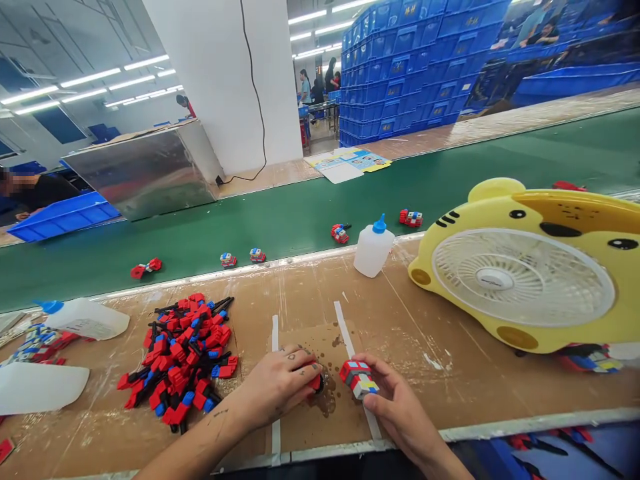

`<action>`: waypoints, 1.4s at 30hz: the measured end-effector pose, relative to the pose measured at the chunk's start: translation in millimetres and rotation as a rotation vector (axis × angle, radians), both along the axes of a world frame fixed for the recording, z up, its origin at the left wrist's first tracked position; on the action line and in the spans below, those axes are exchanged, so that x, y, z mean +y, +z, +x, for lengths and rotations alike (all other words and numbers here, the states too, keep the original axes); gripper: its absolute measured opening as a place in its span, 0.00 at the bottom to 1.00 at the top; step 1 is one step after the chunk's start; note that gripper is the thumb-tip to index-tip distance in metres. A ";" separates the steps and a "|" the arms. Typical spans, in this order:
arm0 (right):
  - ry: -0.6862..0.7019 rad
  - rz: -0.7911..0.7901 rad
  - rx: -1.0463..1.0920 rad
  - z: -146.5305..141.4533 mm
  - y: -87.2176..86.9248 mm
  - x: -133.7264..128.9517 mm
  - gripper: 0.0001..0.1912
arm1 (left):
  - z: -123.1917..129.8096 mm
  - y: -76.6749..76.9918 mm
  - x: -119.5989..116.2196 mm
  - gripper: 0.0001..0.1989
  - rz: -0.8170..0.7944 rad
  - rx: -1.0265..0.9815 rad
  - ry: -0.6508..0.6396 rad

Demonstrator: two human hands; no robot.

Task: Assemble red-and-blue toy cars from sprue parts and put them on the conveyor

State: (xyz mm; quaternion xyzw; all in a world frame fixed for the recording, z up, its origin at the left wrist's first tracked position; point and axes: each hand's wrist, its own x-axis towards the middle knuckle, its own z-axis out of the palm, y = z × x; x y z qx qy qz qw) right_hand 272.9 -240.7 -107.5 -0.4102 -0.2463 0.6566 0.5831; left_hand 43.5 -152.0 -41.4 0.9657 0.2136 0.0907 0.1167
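My left hand (pixel 284 383) is closed on a small red and black part (pixel 317 383), mostly hidden under its fingers, above a wet patch on the brown table (pixel 330 333). To its right, my right hand (pixel 397 403) holds a red, white, blue and yellow block piece (pixel 359 379) between thumb and fingers. A gap separates the two held pieces. Strips of white tape run on the table beside both hands. Left of my left hand lies a pile of red, black and blue parts (pixel 185 360).
A green conveyor belt (pixel 290 220) with several small pieces crosses behind the table. A white bottle (pixel 374 248) stands near it; more bottles lie at left. A yellow fan (pixel 525 267) sits at right. Blue crates (pixel 400 73) and people are beyond.
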 end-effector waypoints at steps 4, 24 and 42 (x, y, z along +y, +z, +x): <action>0.068 0.045 -0.030 4.5 -5.2 0.2 0.35 | 6.4 2.4 1.7 0.12 -0.058 0.024 0.010; 0.120 0.183 -0.320 -8.6 13.4 9.3 0.31 | -4.6 3.3 2.4 0.14 -0.974 -0.716 0.399; 0.264 -0.051 0.358 -27.3 17.9 20.1 0.25 | -1.9 19.7 2.2 0.20 -0.229 -0.489 -0.013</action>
